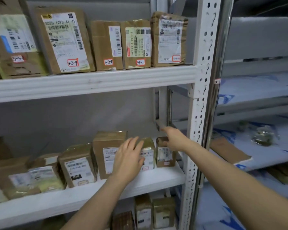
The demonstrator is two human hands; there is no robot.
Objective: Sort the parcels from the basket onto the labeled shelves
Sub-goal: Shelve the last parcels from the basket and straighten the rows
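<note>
Head: left hand [129, 161] flat; right hand [174, 139] pointing

Brown labeled parcels [165, 151] upright, mid shelf [156, 178].

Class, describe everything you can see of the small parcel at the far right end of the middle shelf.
The small parcel is a brown cardboard box, standing upright at the right end of the middle shelf. Its front carries a white printed label with a barcode and a small red-edged tag below, too blurred to read. The right hand rests on its top; a tape-wrapped parcel stands close on its left.
</note>
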